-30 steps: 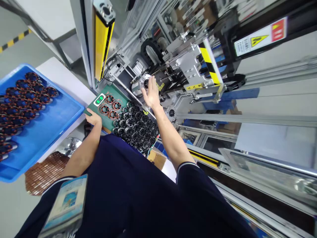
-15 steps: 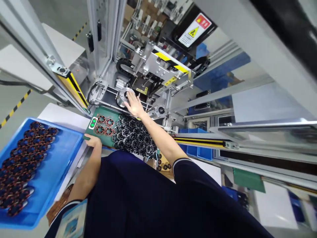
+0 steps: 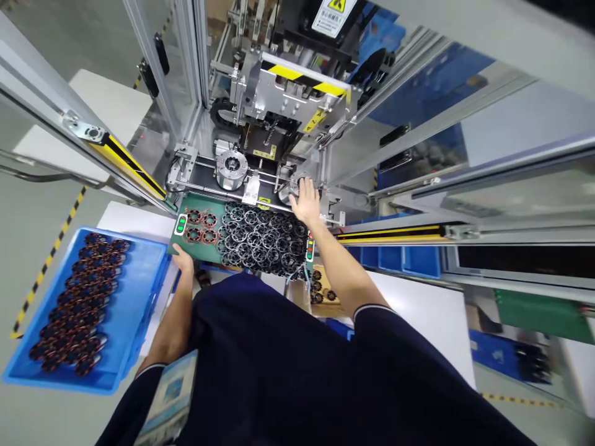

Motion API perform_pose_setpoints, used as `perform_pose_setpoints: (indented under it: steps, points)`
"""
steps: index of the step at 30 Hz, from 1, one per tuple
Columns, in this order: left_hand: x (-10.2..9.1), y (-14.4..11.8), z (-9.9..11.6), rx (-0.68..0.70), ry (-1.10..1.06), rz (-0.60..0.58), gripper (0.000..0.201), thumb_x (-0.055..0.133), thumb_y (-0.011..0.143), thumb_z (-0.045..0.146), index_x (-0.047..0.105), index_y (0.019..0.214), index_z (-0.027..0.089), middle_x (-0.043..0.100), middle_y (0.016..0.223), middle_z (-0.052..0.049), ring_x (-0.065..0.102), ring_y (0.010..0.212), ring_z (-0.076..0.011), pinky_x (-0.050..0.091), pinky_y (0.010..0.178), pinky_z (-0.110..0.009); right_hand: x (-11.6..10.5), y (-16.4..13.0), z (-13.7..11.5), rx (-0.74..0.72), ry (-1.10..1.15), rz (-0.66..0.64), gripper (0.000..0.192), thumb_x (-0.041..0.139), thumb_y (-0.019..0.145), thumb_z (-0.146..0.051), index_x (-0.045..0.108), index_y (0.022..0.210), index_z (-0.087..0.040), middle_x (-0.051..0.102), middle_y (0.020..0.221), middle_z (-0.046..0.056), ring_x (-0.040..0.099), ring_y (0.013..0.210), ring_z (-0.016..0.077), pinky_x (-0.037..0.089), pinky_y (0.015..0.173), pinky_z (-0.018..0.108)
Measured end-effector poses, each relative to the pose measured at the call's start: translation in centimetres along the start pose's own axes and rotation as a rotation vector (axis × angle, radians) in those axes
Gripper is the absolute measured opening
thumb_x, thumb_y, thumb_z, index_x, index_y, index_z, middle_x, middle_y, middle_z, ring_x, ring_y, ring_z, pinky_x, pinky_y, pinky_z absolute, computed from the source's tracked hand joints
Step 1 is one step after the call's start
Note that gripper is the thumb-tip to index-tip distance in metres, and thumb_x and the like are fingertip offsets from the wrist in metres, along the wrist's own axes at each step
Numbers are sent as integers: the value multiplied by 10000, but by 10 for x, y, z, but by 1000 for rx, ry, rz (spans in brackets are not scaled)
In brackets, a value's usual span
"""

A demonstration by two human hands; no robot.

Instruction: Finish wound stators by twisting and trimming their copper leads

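Note:
My right hand [image 3: 307, 201] is open, its fingers spread over the right round metal fixture [image 3: 287, 192], hiding much of it. On the left, a matching round fixture [image 3: 231, 170] has a dark toothed ring in its centre. My left hand [image 3: 183, 260] holds the front left corner of the green board [image 3: 204, 251], thumb on top and other fingers mostly hidden. Beside its thumb is a white panel with green buttons [image 3: 181, 224]. Several copper-wound stator rings [image 3: 194, 235] lie on the board, next to a dense heap of black and silver ring cores [image 3: 260, 238].
A blue tray [image 3: 123, 322] at left holds rows of wound stators [image 3: 81, 297]. Behind the fixtures stands a machine head with a yellow-black striped plate [image 3: 304, 80]. Yellow light-curtain posts [image 3: 125, 167] flank the opening. A box with black rings [image 3: 323, 288] sits at right.
My right hand has moved right, from the left round fixture to the right one, leaving the left fixture uncovered. My left hand stays at the board's corner. The camera view has shifted.

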State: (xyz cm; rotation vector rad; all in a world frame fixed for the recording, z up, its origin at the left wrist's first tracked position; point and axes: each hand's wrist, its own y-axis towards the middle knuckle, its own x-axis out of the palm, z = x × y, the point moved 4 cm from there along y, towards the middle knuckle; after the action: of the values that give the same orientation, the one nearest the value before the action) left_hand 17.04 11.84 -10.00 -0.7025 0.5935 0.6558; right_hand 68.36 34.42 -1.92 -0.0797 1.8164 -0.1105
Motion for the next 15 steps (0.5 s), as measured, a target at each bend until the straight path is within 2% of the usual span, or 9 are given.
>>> perform_pose_setpoints:
  steps: [2,4,7,10,15]
  points:
    - [-19,-11,-17,22,75,18,482,889,1246,495,811,1600,176,841,1569,-163,869,1334,-326,804,1127,-546,-4,5,3,-18,48,5,988,350,1275,-673,339,2062,-75,253,2187,241,227,2066,428,201,1669,762]
    - [-38,-20,-31,71,145,49,508,909,1230,477,800,1636,191,816,1638,-165,846,1437,-350,775,1227,-601,-12,4,6,-27,95,25,976,334,1285,-726,403,2046,-119,318,2171,235,288,2046,436,261,1653,782]
    - [-51,-21,-35,244,217,-4,523,931,1207,437,800,1657,205,743,1788,-181,749,1640,-408,686,1377,-690,-22,-19,6,-27,168,105,972,324,1296,-772,439,2035,-152,345,2164,235,321,2037,413,319,1648,749]
    - [-45,0,-17,449,250,-178,463,932,1189,361,830,1613,206,709,1835,-178,664,1729,-427,599,1455,-713,-21,-72,-2,6,246,205,924,317,1310,-760,523,1999,-180,403,2142,223,357,2025,385,349,1650,714]
    - [-24,49,22,669,267,-405,307,919,1157,210,886,1457,155,627,1889,-245,508,1781,-447,378,1564,-703,-6,-204,-11,171,361,316,799,350,1318,-724,806,1770,-250,701,1928,226,625,1857,417,496,1575,733]
